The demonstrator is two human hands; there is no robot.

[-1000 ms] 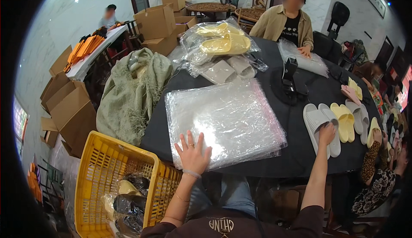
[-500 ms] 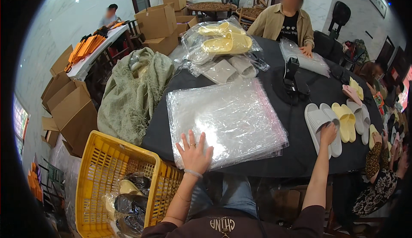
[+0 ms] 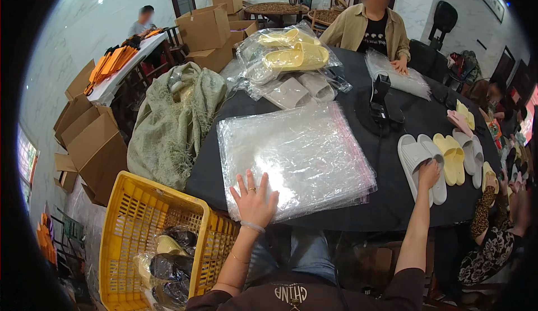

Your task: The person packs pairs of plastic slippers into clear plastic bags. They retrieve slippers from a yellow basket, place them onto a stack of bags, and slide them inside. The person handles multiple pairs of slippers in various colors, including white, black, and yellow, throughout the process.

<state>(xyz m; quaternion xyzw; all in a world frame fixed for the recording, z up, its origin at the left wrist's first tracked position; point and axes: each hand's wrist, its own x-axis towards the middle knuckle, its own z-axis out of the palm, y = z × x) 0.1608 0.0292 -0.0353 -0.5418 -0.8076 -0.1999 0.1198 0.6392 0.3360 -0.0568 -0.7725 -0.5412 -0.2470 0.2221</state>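
Head: left fingers point(image 3: 251, 184) spread on bags point(image 3: 300, 148), right fingers point(image 3: 424, 169) at slippers point(image 3: 413, 151), grip unclear, bare table edge point(image 3: 388, 218) between.

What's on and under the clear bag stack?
On top of the stack: the left hand, flat, spread. Black table shows beside the stack; whatever lies directly beneath is covered, as is the patch under the palm.

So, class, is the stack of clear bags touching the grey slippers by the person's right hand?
Apart. The head view shows a strip of black tabletop between the right edge of the stack of clear bags and the grey slippers.
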